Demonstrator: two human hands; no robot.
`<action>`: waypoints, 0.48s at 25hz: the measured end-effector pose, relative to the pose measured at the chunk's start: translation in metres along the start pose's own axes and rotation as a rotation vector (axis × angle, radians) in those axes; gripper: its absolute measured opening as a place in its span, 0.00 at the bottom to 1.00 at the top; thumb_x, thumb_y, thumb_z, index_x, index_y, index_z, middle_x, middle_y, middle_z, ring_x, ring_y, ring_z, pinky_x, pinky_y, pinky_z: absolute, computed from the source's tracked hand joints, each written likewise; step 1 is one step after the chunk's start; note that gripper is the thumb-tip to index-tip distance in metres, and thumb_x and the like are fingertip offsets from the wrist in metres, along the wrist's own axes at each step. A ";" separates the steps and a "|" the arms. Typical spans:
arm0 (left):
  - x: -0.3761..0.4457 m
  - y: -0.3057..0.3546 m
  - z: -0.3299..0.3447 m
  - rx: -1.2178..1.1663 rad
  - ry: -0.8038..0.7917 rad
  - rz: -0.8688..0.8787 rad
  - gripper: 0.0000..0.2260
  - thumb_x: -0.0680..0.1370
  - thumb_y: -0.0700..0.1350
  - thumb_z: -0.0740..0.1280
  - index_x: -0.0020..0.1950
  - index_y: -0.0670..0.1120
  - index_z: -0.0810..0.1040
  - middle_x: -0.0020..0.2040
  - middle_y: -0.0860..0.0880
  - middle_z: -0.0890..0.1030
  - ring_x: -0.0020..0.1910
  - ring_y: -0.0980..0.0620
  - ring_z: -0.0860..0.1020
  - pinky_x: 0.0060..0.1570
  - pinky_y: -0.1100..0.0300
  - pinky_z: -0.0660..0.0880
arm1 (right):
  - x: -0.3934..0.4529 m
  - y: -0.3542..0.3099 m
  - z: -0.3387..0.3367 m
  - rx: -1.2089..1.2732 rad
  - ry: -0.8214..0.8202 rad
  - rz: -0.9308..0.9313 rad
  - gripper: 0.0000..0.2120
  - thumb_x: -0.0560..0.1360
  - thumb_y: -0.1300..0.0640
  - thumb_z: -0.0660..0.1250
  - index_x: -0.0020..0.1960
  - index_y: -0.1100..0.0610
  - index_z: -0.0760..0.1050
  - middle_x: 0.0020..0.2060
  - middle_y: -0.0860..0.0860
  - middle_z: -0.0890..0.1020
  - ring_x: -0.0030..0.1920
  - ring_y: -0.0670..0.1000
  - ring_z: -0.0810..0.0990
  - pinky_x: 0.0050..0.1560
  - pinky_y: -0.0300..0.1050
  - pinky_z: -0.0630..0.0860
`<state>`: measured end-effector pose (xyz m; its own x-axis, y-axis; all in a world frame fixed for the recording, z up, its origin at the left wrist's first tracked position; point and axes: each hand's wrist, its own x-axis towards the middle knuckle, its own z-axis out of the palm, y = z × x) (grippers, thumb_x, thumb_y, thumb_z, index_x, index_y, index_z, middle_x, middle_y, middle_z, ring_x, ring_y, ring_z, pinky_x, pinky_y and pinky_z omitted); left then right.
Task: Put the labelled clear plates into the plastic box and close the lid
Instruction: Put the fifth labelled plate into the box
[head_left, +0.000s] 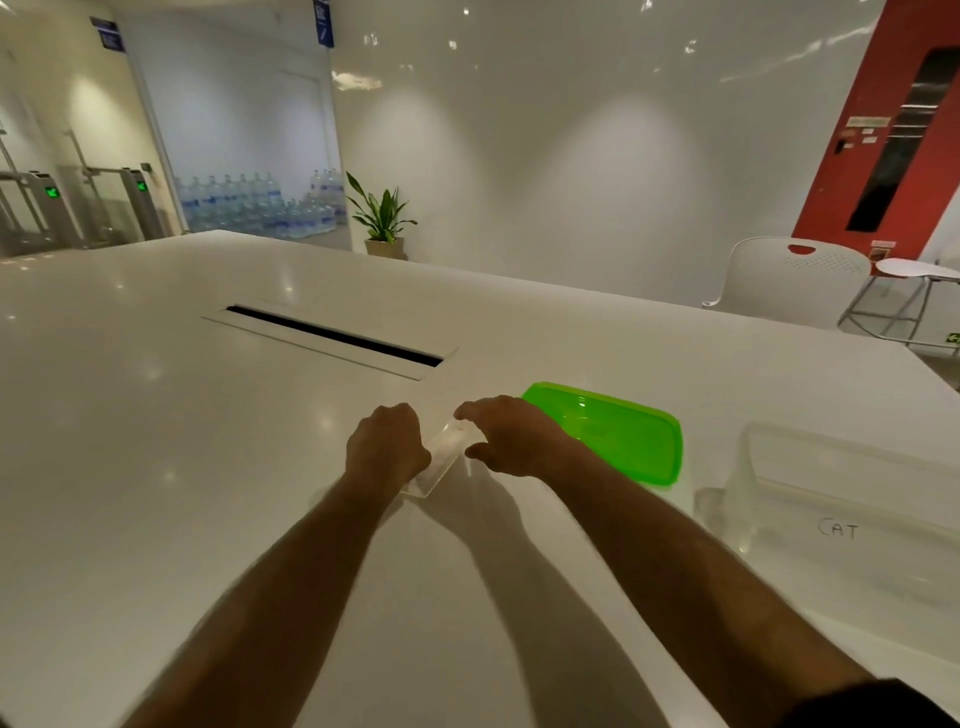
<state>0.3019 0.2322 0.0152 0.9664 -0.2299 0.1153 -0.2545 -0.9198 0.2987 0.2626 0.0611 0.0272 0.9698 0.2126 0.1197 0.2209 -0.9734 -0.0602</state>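
A clear plate (444, 457) with a faint red mark is tilted up on the white table (156, 467), between both hands. My left hand (387, 447) is closed around its left edge. My right hand (511, 436) hovers at its right side, fingers spread, touching or nearly touching it. The green lid (623, 436) lies flat just right of my right hand. The clear plastic box (841, 514) stands at the right, lidless, with "CAT" written on a plate or wall inside it.
A long cable slot (332, 335) is set into the table beyond my hands. A white chair (789, 280) and a stool (914, 291) stand past the far right edge. A potted plant and stacked water bottles are far back.
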 end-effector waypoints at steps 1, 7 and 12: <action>0.000 -0.004 -0.001 -0.012 0.008 0.004 0.07 0.71 0.41 0.71 0.47 0.42 0.83 0.38 0.47 0.81 0.38 0.47 0.81 0.40 0.58 0.78 | 0.001 -0.001 0.001 0.001 0.008 -0.003 0.26 0.76 0.53 0.70 0.72 0.55 0.69 0.65 0.55 0.79 0.64 0.58 0.77 0.62 0.55 0.75; -0.002 -0.021 0.001 -0.042 0.041 0.054 0.12 0.70 0.38 0.68 0.49 0.47 0.88 0.44 0.48 0.87 0.39 0.49 0.82 0.38 0.60 0.76 | 0.001 -0.005 0.008 -0.027 0.054 -0.026 0.22 0.76 0.57 0.69 0.69 0.57 0.71 0.63 0.55 0.79 0.63 0.58 0.77 0.59 0.55 0.77; -0.008 -0.029 -0.001 -0.081 0.059 0.068 0.13 0.71 0.37 0.67 0.48 0.49 0.88 0.46 0.50 0.88 0.45 0.49 0.84 0.43 0.59 0.78 | 0.000 0.000 0.009 -0.058 0.035 0.014 0.19 0.77 0.56 0.67 0.67 0.54 0.73 0.59 0.56 0.82 0.60 0.59 0.79 0.56 0.53 0.78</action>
<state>0.3015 0.2606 0.0065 0.9433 -0.2700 0.1929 -0.3243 -0.8732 0.3638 0.2632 0.0621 0.0181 0.9683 0.1968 0.1536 0.1999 -0.9798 -0.0051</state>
